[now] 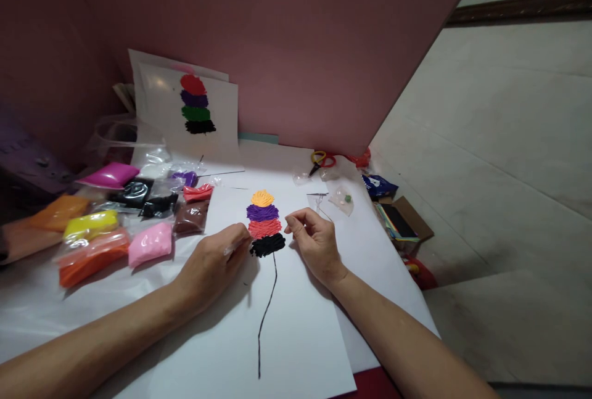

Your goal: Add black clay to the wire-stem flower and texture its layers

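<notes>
A white sheet of paper (300,325) lies in front of me with a stack of textured clay bands on it: yellow-orange clay (263,199), purple clay (262,213), coral-red clay (264,228) and black clay (268,245). Below the black band runs a thin black line (267,309). At the left edge of the coral and black bands, my left hand (210,263) is closed, with a pale, shiny bit showing at its fingers. On the other side, my right hand (317,242) pinches thumb and fingertips together beside the coral band. What either pinch holds is too small to name.
Several bags of coloured clay, including pink clay (150,243) and orange clay (94,258), lie at left. Against the wall leans a sheet with a similar clay stack (197,105). Scissors (319,161) rest at the back; a cardboard box (409,220) is beyond the right edge.
</notes>
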Tool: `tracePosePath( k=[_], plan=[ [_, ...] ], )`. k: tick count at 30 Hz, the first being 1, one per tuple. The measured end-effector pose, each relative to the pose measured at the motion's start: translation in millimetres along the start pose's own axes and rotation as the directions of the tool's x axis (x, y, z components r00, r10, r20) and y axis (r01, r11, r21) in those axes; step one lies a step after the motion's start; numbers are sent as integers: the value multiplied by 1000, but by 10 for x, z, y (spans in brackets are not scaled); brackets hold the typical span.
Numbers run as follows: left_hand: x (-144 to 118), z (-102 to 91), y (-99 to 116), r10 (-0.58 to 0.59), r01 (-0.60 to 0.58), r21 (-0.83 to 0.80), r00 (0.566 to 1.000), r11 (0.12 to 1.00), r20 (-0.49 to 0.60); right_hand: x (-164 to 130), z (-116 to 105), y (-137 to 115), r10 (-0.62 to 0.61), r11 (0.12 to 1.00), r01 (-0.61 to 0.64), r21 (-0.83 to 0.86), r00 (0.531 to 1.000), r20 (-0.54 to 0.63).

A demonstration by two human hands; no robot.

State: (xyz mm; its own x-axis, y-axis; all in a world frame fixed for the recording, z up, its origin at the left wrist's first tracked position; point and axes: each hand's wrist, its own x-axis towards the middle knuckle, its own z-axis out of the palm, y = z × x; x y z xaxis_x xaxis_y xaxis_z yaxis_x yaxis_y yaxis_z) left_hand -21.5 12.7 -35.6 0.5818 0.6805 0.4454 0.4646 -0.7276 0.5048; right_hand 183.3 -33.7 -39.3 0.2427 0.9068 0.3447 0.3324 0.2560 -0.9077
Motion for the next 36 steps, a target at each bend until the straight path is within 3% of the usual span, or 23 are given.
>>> tracePosePath(
  k=[7,24,33,36],
  plan=[
    [-8,2,-4,14,-14,5,1000,1000,-17,-1,1,1,-5,1000,5,4,1000,-4],
    [37,-5,-1,-77,74,-54,995,996,-60,-2,3,10,1,1000,-1,19,1000,-2],
    [23,-62,28,-26,18,-57,988,998,-155,-9,1,16,-24,1000,24,12,1000,-10],
    [4,-85,60,49,-63,-48,968,997,-246,-22,-1,-22,-138,988,134,-77,990,-40]
  ],
)
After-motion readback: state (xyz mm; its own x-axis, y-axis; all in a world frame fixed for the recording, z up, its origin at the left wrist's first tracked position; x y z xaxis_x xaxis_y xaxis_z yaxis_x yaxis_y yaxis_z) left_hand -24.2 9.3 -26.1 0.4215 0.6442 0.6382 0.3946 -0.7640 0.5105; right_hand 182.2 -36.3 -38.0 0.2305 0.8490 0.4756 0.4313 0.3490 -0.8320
